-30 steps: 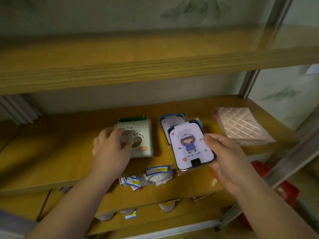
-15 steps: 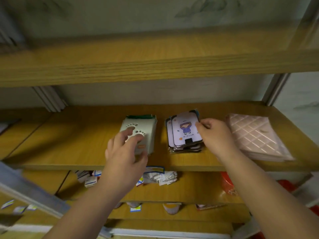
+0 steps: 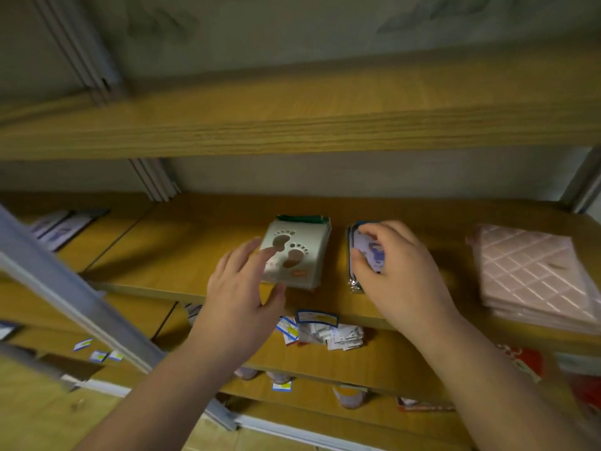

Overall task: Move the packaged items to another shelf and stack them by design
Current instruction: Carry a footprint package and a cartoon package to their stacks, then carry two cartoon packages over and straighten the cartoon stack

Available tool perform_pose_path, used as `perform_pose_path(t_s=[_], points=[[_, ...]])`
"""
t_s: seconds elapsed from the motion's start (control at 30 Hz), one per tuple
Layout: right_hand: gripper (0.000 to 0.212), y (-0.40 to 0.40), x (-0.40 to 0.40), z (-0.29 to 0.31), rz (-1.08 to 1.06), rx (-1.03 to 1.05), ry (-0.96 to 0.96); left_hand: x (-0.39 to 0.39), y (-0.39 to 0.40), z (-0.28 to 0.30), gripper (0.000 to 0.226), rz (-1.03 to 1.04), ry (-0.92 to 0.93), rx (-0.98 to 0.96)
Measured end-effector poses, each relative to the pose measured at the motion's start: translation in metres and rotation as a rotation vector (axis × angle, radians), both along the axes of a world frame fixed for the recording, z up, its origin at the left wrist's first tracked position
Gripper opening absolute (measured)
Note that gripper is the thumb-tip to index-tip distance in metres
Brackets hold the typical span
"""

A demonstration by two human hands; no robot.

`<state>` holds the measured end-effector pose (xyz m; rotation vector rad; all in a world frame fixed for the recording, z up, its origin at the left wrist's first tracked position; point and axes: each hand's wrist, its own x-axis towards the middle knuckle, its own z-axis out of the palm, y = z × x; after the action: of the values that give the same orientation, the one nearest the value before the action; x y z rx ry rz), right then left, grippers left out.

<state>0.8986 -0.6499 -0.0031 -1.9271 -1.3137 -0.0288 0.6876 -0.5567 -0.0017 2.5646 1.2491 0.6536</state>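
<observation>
Holding nothing, the left hand (image 3: 239, 289) keeps a wide grip with its fingers spread, just touching the left edge of the white pile with two footprints (image 3: 294, 255), while the right hand (image 3: 398, 271) lies curled over the pile of purple cartoon packs (image 3: 369, 252) in the middle of the frame, hiding most of it, so I cannot tell if its grip pinches a pack. Three piles sit on the wooden shelf (image 3: 182, 252): the white one, the purple one and a pink quilted pile (image 3: 533, 278) cut off at the right edge. Small blurry packets (image 3: 328, 330) lie on the shelf below, and a gray bar (image 3: 81, 304) crosses the lower left.
</observation>
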Motion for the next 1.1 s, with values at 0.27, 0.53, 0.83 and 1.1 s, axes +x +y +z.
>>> perform_pose_path(t_s=[0.27, 0.53, 0.83, 1.1], points=[[0.045, 0.023, -0.058, 0.013, 0.1, -0.019, -0.074, -0.058, 0.014, 0.012, 0.062, 0.044, -0.014, 0.054], [0.056, 0.057, -0.15, 0.016, 0.214, -0.092, -0.121, -0.159, 0.037, 0.012, 0.06, 0.144, -0.105, 0.064], [0.053, 0.123, -0.329, 0.019, 0.325, -0.109, -0.06, -0.358, 0.081, 0.013, 0.058, 0.294, -0.171, 0.036], [0.051, 0.178, -0.463, 0.016, 0.368, -0.096, -0.077, -0.495, 0.124, 0.006, 0.055, 0.342, -0.165, 0.03]])
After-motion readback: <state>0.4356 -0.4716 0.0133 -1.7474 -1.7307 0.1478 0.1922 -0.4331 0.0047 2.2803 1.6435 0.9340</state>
